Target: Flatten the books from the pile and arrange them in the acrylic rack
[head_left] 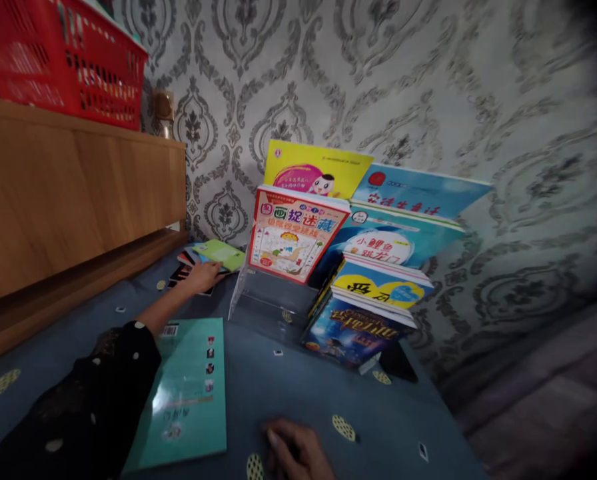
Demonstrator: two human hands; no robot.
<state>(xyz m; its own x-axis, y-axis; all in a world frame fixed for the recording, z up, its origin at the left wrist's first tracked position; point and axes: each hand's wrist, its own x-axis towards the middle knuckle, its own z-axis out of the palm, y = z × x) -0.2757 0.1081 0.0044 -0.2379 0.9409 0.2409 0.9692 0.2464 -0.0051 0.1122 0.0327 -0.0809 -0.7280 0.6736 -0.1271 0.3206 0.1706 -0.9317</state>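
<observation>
My left hand (204, 277) reaches to the small pile by the wooden cabinet, its fingers curled at the near edge of a light green book (221, 253). Darker books or booklets (182, 272) lie partly under that hand. Below my left forearm a teal book (193, 400) rests flat, a barcode at its top edge and part of it covered by my sleeve. Close to the bottom of the view, my right hand (301, 450) is low over the cloth, fingers bent in and nothing visible in them.
A clear stand (266, 293) holds upright books, among them a red-bordered picture book (298, 233), a yellow book (313, 167) and a dark blue book (351, 333). The wooden cabinet (83, 193) at left carries a red basket (103, 80). Patterned wallpaper (428, 80) rises behind.
</observation>
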